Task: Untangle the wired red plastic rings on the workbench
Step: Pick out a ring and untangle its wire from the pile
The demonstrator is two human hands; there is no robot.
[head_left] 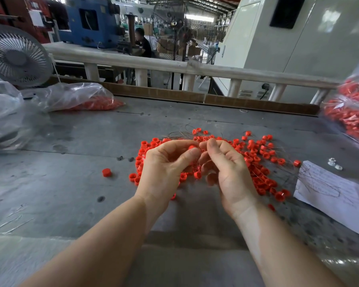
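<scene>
Early in job, I judge: heap of small red plastic rings strung on thin wire lies mostly knotted at centre of grey metal desk. Few rings loose; one red cap alone at 9 o'clock of heap. Left hand pinches single red ring at fingertips. Right hand, close alongside, fingers curled pinching fine wire. Rings glossy, short, tube-like; wires hair-thin, looping past heap at 12 o'clock. Most untangling left.

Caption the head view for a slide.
Both hands work a tangle: left hand pinches a red ring, right hand pinches wire above the pile.
</scene>
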